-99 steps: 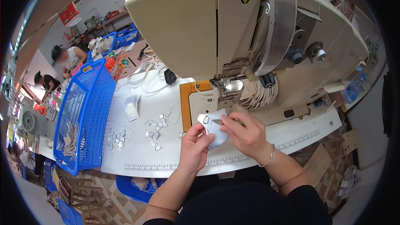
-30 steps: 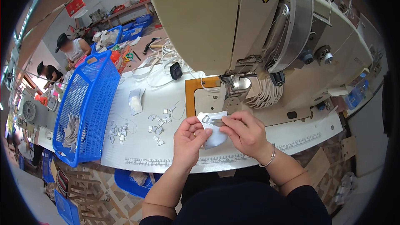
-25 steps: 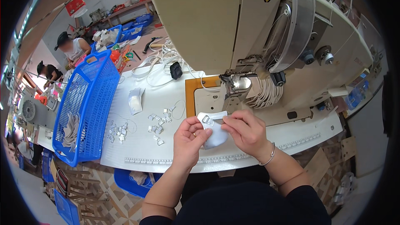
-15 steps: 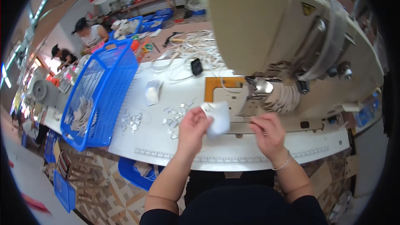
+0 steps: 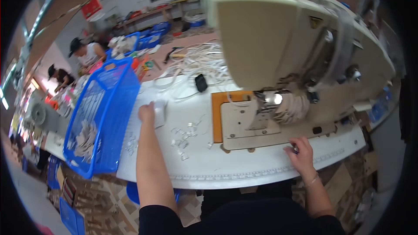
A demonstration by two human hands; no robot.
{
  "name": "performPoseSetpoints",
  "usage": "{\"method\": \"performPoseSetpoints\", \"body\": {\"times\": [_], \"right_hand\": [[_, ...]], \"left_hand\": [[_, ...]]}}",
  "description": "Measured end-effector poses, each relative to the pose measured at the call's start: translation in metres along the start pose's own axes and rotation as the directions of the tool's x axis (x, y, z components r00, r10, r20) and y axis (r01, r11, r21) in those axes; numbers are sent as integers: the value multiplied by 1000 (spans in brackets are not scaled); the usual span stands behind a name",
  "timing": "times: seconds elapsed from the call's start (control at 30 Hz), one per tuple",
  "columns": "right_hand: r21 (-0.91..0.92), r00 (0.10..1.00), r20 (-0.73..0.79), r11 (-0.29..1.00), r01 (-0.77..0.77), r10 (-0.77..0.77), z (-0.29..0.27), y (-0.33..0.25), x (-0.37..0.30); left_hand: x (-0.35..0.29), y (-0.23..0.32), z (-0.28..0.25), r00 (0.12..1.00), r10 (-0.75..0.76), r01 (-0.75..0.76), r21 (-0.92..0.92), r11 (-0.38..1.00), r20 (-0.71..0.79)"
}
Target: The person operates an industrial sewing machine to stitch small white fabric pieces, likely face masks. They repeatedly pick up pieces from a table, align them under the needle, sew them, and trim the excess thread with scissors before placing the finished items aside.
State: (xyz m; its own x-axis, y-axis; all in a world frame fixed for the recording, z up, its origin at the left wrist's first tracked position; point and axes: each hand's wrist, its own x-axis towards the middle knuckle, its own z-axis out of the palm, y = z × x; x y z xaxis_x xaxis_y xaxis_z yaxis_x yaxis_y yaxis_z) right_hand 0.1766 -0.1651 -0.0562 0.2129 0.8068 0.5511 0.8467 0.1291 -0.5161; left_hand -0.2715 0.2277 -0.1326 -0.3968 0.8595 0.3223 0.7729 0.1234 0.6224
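My left hand (image 5: pixel 146 112) reaches forward to a small stack of white fabric pieces (image 5: pixel 160 114) beside the blue basket. Its fingertips meet the stack's left edge, and their grip is hard to make out. My right hand (image 5: pixel 301 154) is over the table's front part, right of the sewing machine's needle area. Its fingers are curled round a small dark thing (image 5: pixel 296 150) that shows only in part. The sewing machine (image 5: pixel 261 39) stands in front of me, with layered pale pieces (image 5: pixel 291 109) by its presser foot. Small whitish folded bits (image 5: pixel 185 137) lie scattered between my hands.
A tall blue basket (image 5: pixel 115 122) with pale pieces inside stands at the table's left. Tangled white cord (image 5: pixel 204 63) and a black object (image 5: pixel 200 83) lie farther back. A ruler strip (image 5: pixel 244 175) runs along the front edge. Two people work at far left.
My left hand has moved left and forward from the machine to the stack; the white piece it held no longer shows in it. My right hand has shifted right and nearer me.
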Motion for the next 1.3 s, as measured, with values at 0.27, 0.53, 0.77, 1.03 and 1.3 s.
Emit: {"method": "performPoseSetpoints", "body": {"times": [0.27, 0.53, 0.77, 1.03, 1.3], "right_hand": [[-8, 999, -52, 1000, 9, -9, 8, 12, 79], [-186, 996, 87, 983, -14, 31, 35, 46, 107], [-119, 993, 99, 992, -51, 63, 28, 19, 110], [-151, 994, -35, 983, 99, -106, 52, 58, 120], [861, 834, -183, 494, -119, 520, -10, 45, 117]], "left_hand": [[-41, 49, -44, 935, 229, -250, -45, 967, -272], [-205, 122, -64, 866, 499, -405, -538, 739, 35], [-304, 175, -66, 670, 679, -320, -710, 628, 299], [-262, 160, -58, 691, 706, -512, -583, 631, 158], [-144, 147, -30, 833, 550, -541, -118, 833, 59]]}}
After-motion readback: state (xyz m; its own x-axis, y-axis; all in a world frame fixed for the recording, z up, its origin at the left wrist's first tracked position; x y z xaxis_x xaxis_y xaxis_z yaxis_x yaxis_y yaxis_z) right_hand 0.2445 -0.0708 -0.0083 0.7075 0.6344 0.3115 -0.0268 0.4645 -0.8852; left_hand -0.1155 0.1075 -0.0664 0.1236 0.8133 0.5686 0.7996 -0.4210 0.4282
